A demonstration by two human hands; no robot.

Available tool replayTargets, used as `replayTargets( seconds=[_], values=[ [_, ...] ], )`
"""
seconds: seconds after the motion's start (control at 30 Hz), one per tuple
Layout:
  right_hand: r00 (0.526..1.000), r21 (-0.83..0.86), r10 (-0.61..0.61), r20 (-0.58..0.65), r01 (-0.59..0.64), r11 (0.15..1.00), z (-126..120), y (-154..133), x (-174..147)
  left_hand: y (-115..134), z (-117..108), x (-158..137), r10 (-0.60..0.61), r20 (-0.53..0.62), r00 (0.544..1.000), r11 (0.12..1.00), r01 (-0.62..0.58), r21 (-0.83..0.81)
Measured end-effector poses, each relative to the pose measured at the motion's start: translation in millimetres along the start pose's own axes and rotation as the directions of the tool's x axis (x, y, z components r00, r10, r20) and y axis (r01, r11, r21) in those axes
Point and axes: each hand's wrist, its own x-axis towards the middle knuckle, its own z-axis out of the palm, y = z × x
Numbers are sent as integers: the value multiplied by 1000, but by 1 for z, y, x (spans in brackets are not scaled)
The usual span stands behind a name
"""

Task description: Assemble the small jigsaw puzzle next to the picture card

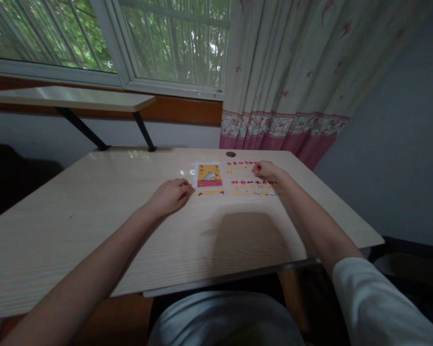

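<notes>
Two bare hands over a pale, wood-grained desk (75, 192). Right hand (269, 170): fingertips pinched closely together on a small red piece (255, 169); cannot tell whether touching the desk below. Left hand (171, 196): palm down, fingers loosely bent, tips just beside the near left corner of a printed card (210, 176); gap between fingertips hidden, so cannot tell whether gripping anything. Card flat, rectangular, yellow above red, with a white animal figure and pale margin. Yellow strip (211, 192) narrow, flat, marked dark red, just below card. Loose pieces small, in roughly straight rows. Taken from right fingertips: upper red row (234, 163) at 10 o'clock, short yellow row (234, 168) at 9, card also at 9 but farther out, lower red row (243, 182) and yellow-and-white rows (256, 193) around 6. Taken from left fingertips: card at 2 o'clock, yellow strip near 3, pinched red piece between 2 and 3, well apart.
</notes>
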Motion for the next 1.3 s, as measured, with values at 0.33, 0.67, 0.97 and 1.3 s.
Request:
replayTargets(
  seconds=[0.33, 0.67, 0.97, 1.3],
  values=[
    [976, 640, -118, -182, 208, 740, 15, -72, -41, 40, -7, 7, -200, -71, 977, 808, 123, -576],
    [960, 918, -144, -242, 275, 288, 67, -143, -87, 61, 3, 13, -431, 34, 902, 466, 255, -847],
    [903, 764, -152, -402, 422, 488, 71, -150, -93, 62, 1, 14, -445, -5, 896, 428, 208, -880],
    [733, 316, -364, -574, 609, 728, 64, -146, -98, 59, 0, 14, -423, -16, 906, 459, 199, -866]
  ],
)
